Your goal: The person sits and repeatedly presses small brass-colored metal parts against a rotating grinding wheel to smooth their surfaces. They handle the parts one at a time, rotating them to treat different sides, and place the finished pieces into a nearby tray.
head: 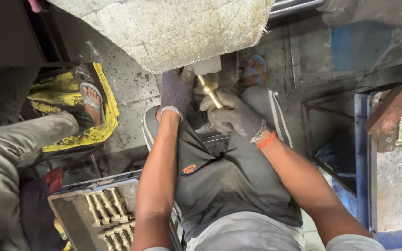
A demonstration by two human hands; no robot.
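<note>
The brass fitting sits up against the underside of a large pale buffing wheel, gripped between both gloved hands above the person's lap. At far left, another person's sandalled foot rests on a yellow cloth, well apart from the work. Lower left, a tray holds rows of similar brass pieces, just beside the left forearm. The left hand reaches straight up, fingers wrapped over the fitting's upper end by the wheel. The right hand comes in at a slant, closed tightly around the fitting's lower shaft. Right of the knees there is bare, dark floor, then a blue-edged tray with a brick and more brass pieces.
</note>
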